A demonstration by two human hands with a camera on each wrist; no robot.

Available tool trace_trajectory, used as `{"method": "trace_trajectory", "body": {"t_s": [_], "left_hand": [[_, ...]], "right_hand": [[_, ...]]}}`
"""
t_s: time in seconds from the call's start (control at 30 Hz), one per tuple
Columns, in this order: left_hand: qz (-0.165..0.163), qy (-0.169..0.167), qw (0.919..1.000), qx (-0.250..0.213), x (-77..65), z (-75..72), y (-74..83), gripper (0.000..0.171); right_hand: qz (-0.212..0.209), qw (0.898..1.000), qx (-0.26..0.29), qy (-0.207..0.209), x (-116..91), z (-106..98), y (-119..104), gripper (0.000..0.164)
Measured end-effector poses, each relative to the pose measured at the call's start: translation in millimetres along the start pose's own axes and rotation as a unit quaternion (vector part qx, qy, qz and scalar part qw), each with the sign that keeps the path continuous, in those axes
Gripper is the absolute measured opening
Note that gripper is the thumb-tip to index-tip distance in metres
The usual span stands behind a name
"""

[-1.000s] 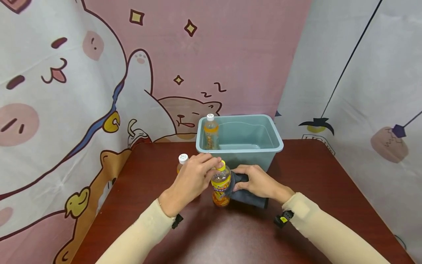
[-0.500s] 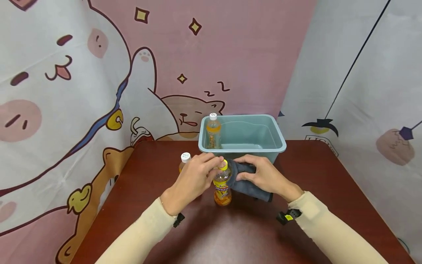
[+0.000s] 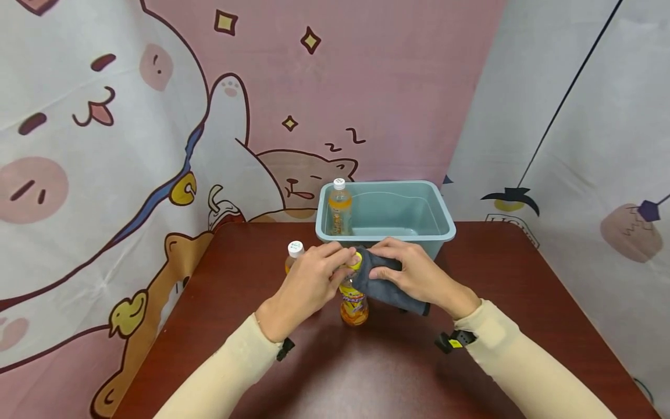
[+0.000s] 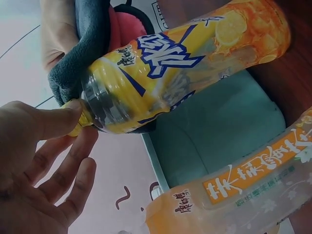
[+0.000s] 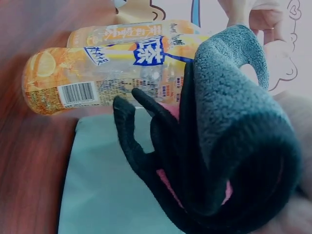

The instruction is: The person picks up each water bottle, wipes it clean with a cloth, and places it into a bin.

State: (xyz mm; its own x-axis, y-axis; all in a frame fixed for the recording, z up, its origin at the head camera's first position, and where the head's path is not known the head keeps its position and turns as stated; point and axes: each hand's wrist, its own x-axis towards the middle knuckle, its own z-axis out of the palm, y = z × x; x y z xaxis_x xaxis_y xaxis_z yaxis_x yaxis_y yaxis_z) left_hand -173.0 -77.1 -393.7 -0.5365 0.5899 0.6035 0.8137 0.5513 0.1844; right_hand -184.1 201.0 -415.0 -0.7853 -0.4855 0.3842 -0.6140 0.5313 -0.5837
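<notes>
An iced tea bottle with a yellow label and yellow cap stands upright on the table in the head view. My left hand pinches that cap between thumb and fingers. In my right hand is a folded dark grey cloth, held against the right side of the bottle's neck. The right wrist view shows the cloth looped over, with pink inside its folds. Just left of the yellow bottle is a white-capped drink bottle with an orange label, mostly hidden by my left hand in the head view.
Behind the hands stands a blue-green plastic bin. Another white-capped bottle is upright in its left end. The dark red table meets a cartoon-printed curtain at the back and sides.
My right hand has moved the cloth up from the bottle's label to its neck, beside the cap. The left hand keeps its pinch on the cap. The view has shifted slightly.
</notes>
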Motion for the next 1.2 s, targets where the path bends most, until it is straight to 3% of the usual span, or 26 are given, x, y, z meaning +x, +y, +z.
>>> {"method": "trace_trajectory", "body": {"t_s": [0.77,1.2], "left_hand": [[0.002,0.004,0.9999,0.013,-2.1,3.7,3.3,0.041],[-0.002,0.017,0.9995,0.026,-3.2,5.8,5.0,0.042]], "right_hand": [[0.014,1.0,-0.01,-0.022,-15.5,9.9,20.5,0.039],[0.014,0.991,-0.037,-0.127,-25.6,37.5,51.7,0.034]]}}
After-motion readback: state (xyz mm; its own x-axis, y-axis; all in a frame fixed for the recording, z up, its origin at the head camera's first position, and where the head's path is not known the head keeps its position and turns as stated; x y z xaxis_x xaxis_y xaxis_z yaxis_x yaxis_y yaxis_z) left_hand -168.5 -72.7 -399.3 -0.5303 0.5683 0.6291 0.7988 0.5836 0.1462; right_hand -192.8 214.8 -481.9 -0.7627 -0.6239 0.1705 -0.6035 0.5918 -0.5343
